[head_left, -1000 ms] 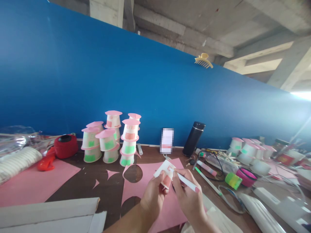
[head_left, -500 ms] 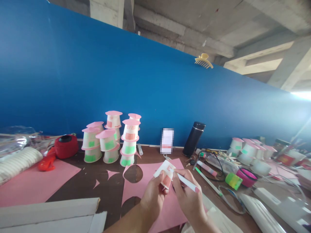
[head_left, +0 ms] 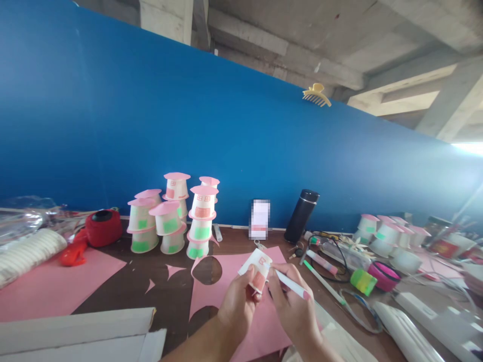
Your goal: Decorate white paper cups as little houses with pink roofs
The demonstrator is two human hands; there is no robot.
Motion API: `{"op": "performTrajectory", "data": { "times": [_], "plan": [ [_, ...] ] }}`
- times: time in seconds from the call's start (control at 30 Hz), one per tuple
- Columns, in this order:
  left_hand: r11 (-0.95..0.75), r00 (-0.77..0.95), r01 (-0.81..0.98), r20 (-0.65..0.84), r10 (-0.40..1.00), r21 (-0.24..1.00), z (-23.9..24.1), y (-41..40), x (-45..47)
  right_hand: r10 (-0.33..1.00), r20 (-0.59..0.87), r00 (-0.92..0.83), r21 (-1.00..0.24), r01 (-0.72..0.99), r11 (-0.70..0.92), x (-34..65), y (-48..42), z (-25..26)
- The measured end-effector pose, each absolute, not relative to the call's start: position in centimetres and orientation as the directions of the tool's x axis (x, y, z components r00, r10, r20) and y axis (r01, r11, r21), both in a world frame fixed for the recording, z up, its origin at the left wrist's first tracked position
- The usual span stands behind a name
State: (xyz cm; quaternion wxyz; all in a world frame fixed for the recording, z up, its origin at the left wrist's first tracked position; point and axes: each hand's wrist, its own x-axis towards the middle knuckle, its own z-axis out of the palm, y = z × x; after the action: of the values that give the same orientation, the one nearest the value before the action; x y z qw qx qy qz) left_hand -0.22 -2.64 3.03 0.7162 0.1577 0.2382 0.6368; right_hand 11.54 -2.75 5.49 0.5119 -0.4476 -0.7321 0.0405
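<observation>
So, lower middle of the frame: left hand (head_left: 238,304) grips a small paper cup (head_left: 257,270), right hand (head_left: 292,306) pinches a white pen (head_left: 290,284) with its tip touching the cup, over pink paper (head_left: 230,281).

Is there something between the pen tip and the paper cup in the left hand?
Nothing visible. The right hand holds the pen with its tip at the paper cup, which the left hand holds above the pink paper sheet.
</observation>
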Motion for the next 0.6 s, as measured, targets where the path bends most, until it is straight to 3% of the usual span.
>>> {"op": "performTrajectory", "data": {
  "times": [0.6],
  "plan": [
    [0.163,0.073,-0.840,-0.190,0.979,0.518,3.33,-2.71,-0.33,0.701,0.710,-0.069,-0.515,0.628,0.583,11.60,-2.73,5.44]
  ]
}}
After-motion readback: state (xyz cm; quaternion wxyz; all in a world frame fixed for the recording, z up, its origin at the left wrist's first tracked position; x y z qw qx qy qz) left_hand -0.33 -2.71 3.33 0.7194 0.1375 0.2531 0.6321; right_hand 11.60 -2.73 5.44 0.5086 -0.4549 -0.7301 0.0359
